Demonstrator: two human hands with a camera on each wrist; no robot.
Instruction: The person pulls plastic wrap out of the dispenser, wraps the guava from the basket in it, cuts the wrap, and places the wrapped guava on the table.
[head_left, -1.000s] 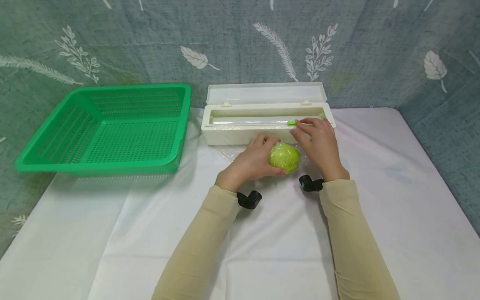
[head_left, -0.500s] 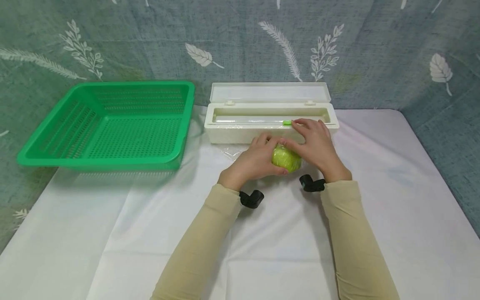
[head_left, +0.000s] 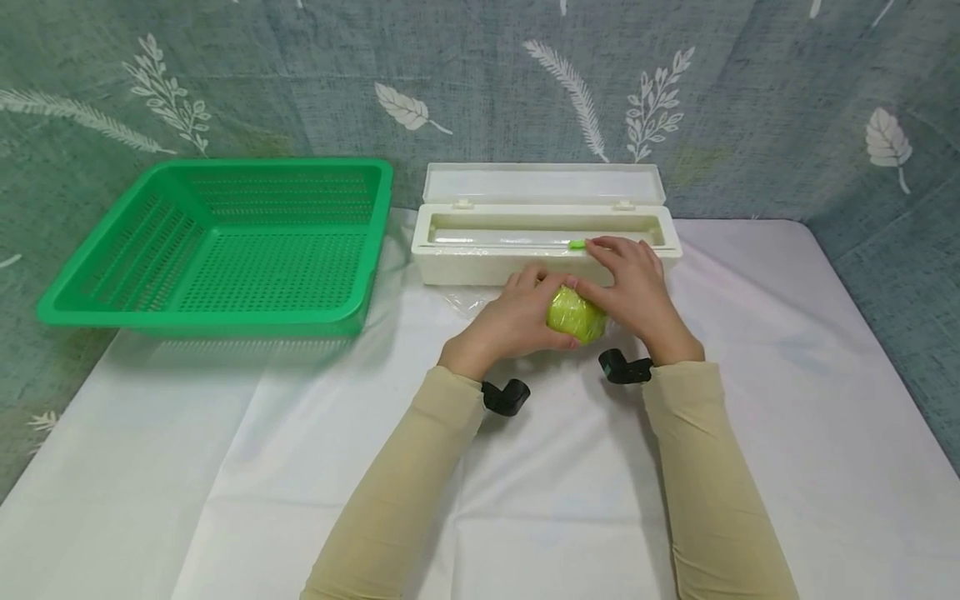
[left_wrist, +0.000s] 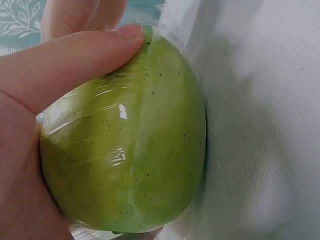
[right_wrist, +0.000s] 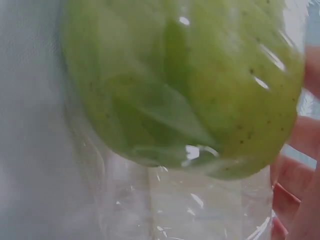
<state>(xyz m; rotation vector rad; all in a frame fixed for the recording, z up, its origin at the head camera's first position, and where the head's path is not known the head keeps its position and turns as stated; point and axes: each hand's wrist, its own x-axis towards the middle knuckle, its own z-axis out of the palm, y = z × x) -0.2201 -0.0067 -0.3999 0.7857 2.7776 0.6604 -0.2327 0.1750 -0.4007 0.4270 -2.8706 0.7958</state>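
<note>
A round green fruit [head_left: 576, 318] with dark specks sits in front of the white cling film box [head_left: 487, 268], covered in clear cling film. My left hand [head_left: 512, 323] grips it from the left, fingers behind and thumb in front. In the left wrist view, shiny creases of film cross the fruit [left_wrist: 130, 135]. My right hand [head_left: 636, 293] reaches over the box's front edge. Its index finger touches the small green slide cutter [head_left: 576, 245], and its thumb is by the fruit's top and the left fingers. In the right wrist view, loose film [right_wrist: 195, 205] hangs beyond the fruit.
The box's lid [head_left: 543, 183] stands raised at the back. To the left is a green perforated basket [head_left: 202, 321]. A white cloth [head_left: 562, 500] covers the table, and a grey-green leaf-patterned curtain [head_left: 480, 83] hangs behind.
The right hand has moved left, with the green cutter sliding left along the box edge. Its thumb has come over to the fruit's top. The left hand still holds the fruit.
</note>
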